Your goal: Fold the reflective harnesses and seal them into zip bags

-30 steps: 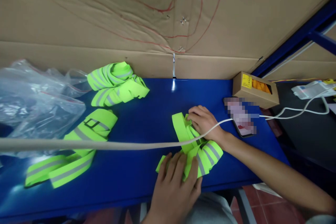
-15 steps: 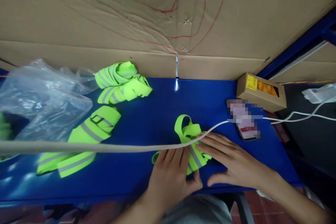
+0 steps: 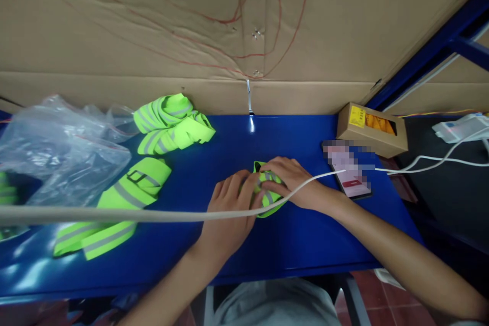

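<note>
Between my two hands, on the blue table (image 3: 198, 188), is a bundled neon-yellow reflective strap (image 3: 270, 197) with grey stripes. My left hand (image 3: 231, 209) grips it from the left, its fingers curled over that side. From the right and far side my right hand (image 3: 292, 181) is closed on the same bundle, covering much of it. A white cable (image 3: 171, 216) crosses in front of the view, over my hands. To the left lies a folded reflective strap with a black buckle (image 3: 132, 188), and behind it are rolled straps (image 3: 171, 125).
Clear plastic bags (image 3: 69, 147) cover the table's left part. On the right lie a phone (image 3: 349, 175), partly blurred out, and an open-windowed cardboard box (image 3: 374, 132). A cardboard panel (image 3: 153, 35) rises along the back edge. A blue metal frame (image 3: 435, 41) slants at the right.
Both hands have moved away from the table's front edge and closed around the strap. The strap, loosely spread with a loop sticking up before, is now a compact bundle.
</note>
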Demonstrator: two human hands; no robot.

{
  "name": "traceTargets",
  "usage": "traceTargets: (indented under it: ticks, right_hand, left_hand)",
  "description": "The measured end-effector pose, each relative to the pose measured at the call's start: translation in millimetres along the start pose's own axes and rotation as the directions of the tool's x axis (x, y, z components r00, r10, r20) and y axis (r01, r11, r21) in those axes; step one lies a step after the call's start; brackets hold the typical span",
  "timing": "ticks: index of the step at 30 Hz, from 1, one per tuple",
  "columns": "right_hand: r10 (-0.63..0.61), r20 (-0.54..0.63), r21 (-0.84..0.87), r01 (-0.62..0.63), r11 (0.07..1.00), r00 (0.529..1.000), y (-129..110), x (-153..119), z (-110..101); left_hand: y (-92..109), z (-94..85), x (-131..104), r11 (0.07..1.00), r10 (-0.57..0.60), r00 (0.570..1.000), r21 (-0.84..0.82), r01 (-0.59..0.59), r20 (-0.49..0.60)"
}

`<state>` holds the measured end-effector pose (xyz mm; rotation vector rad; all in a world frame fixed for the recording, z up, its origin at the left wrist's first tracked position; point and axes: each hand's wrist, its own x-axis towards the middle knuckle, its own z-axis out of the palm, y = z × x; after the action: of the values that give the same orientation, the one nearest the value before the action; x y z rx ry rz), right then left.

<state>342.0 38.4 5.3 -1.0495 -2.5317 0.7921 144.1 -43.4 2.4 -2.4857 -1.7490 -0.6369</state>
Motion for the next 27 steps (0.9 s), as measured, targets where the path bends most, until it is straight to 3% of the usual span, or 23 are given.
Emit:
traceTargets:
  ticks: [3,6,10,14,16,18,20,22,24,27]
  right_hand:
    - [0.014,-0.024,-0.028,-0.015,0.999,1.0,3,9,5]
    - [0.039,-0.087,0.025,-0.037,0.999,0.995,8,17,11]
    - [0.08,-0.206,0.144,-0.051,0.988,0.975,16,24,18]
    - [0.127,-0.283,0.285,-0.043,0.958,0.951,18,16,15]
    - [0.12,-0.268,0.465,0.019,0.885,0.956,11,10,13]
    - [0.135,-0.207,0.67,0.04,0.741,0.969,1,7,12]
    - [0.208,-0.128,0.803,-0.022,0.596,0.97,-8,8,12]
    - [0.312,-0.083,0.866,-0.087,0.493,0.947,-12,11,13]
    - [0.401,-0.102,0.884,-0.102,0.457,0.911,-10,13,13]
    - [0.471,-0.173,0.859,-0.101,0.502,0.865,-2,12,9]
  left_hand:
    - [1,1.9,-2,0.992,0.114,0.992,0.042,-0.116,0.049]
    - [-5,7.1,7,0.992,0.127,0.987,0.013,-0.129,0.098]
    - [-19,9.5,32,0.98,0.028,0.98,-0.196,0.011,0.198]
    - [-30,1.5,50,0.925,-0.076,0.971,-0.347,0.153,0.226]
    - [-33,-2.2,50,0.827,-0.154,0.953,-0.494,0.27,0.262]
    - [-35,-2.9,47,0.662,-0.228,0.92,-0.642,0.386,0.319]
    - [-35,-1.0,42,0.501,-0.28,0.888,-0.734,0.46,0.365]
    - [-36,1.8,40,0.409,-0.314,0.868,-0.77,0.489,0.385]
    - [-40,3.6,41,0.342,-0.357,0.851,-0.793,0.504,0.387]
    - [-50,4.6,47,0.276,-0.457,0.811,-0.809,0.519,0.365]
